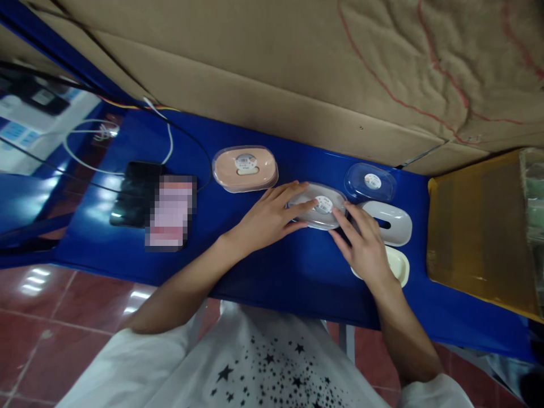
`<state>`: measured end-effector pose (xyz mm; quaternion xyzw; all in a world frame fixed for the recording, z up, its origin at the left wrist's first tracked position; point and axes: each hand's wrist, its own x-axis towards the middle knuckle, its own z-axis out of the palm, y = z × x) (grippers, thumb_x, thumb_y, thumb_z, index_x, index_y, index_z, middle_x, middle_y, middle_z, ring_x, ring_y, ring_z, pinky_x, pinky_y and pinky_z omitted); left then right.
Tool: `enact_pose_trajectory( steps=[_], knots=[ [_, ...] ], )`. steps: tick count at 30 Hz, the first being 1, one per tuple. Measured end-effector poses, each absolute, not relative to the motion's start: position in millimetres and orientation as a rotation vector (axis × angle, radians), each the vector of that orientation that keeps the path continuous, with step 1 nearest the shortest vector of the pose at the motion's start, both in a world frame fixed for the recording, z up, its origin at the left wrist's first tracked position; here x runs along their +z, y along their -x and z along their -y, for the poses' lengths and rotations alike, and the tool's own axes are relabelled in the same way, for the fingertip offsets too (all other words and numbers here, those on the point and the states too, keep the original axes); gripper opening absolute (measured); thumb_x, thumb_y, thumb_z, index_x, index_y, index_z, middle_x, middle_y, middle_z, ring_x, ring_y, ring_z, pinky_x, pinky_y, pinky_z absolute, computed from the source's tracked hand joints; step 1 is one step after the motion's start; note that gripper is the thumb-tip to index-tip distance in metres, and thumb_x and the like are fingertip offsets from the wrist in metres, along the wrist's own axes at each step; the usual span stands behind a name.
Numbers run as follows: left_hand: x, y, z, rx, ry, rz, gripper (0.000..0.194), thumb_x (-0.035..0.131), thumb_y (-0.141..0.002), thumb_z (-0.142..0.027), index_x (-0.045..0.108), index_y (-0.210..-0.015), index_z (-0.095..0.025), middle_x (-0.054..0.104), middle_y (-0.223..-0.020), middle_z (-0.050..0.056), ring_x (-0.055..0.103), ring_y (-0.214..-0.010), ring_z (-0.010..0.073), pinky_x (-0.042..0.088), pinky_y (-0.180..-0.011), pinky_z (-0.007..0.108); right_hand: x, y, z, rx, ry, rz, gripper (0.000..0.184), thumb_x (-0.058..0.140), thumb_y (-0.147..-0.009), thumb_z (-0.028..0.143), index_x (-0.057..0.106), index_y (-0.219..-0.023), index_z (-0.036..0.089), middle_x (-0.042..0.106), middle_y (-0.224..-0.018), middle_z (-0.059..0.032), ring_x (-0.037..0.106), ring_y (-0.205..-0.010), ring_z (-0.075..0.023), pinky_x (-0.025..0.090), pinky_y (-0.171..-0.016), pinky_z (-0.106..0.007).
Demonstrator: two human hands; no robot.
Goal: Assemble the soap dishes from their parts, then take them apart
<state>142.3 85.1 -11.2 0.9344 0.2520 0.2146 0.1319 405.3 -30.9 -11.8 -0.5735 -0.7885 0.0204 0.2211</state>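
Observation:
An oval grey soap dish (317,221) with a clear plastic lid and a round white label lies on the blue table between my hands. My left hand (274,218) grips its left side, thumb along the near edge and a finger on the label. At the right end, my right hand (361,238) holds the lid edge with thumb and fingers. Left of them sits a pink soap dish (245,169) under a labelled clear cover. A loose clear lid (369,182), a white slotted oval tray (395,224) and a pale cream dish (398,265), partly hidden by my right hand, lie to the right.
A phone (170,212) with a blurred screen overlaps a black object (138,192) on the left, near white and dark cables. Cardboard (255,68) walls the table's far side. A brown taped box (480,232) stands at the right end.

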Motion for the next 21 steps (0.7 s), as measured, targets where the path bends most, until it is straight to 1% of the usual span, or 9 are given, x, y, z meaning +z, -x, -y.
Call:
enact_pose_trajectory(
  steps=[5, 13, 17, 21],
  knots=[
    [-10.6, -141.1, -82.1, 0.542, -2.736, -0.761, 0.052, 0.067, -0.107, -0.036, 0.056, -0.156, -0.027, 0.05, -0.167, 0.017, 0.049, -0.156, 0.0356, 0.051, -0.12, 0.058, -12.2, -405.2, 30.8, 0.085, 1.59, 2.18, 0.076, 0.062, -0.107, 0.026, 0.027, -0.173, 0.039, 0.052, -0.163, -0.0131, 0.056, -0.145, -0.0388, 0.052, -0.116, -0.066],
    [-9.7, -140.1, -76.6, 0.473, -2.87, -0.818, 0.05, 0.062, -0.109, -0.039, 0.056, -0.158, -0.027, 0.048, -0.167, 0.017, 0.051, -0.153, 0.035, 0.054, -0.115, 0.051, -11.6, -402.9, 29.4, 0.111, 1.579, 2.185, 0.077, 0.061, -0.107, 0.022, 0.027, -0.173, 0.04, 0.051, -0.162, -0.0132, 0.054, -0.147, -0.0378, 0.052, -0.117, -0.065],
    [-8.9, -142.9, -77.9, 0.514, -2.875, -0.829, 0.049, 0.062, -0.11, -0.037, 0.056, -0.157, -0.025, 0.049, -0.167, 0.017, 0.052, -0.153, 0.0358, 0.05, -0.118, 0.055, -11.8, -400.9, 28.3, 0.124, 1.578, 2.171, 0.077, 0.061, -0.106, 0.021, 0.027, -0.173, 0.035, 0.049, -0.164, -0.0156, 0.051, -0.15, -0.0389, 0.05, -0.12, -0.066],
    [-10.5, -145.8, -78.1, 0.533, -2.82, -0.838, 0.049, 0.064, -0.108, -0.035, 0.057, -0.156, -0.025, 0.049, -0.168, 0.017, 0.051, -0.154, 0.0367, 0.049, -0.119, 0.058, -11.5, -399.0, 27.5, 0.144, 1.612, 2.158, 0.076, 0.06, -0.107, 0.025, 0.024, -0.174, 0.036, 0.047, -0.167, -0.015, 0.05, -0.151, -0.0399, 0.048, -0.12, -0.068]
  ],
)
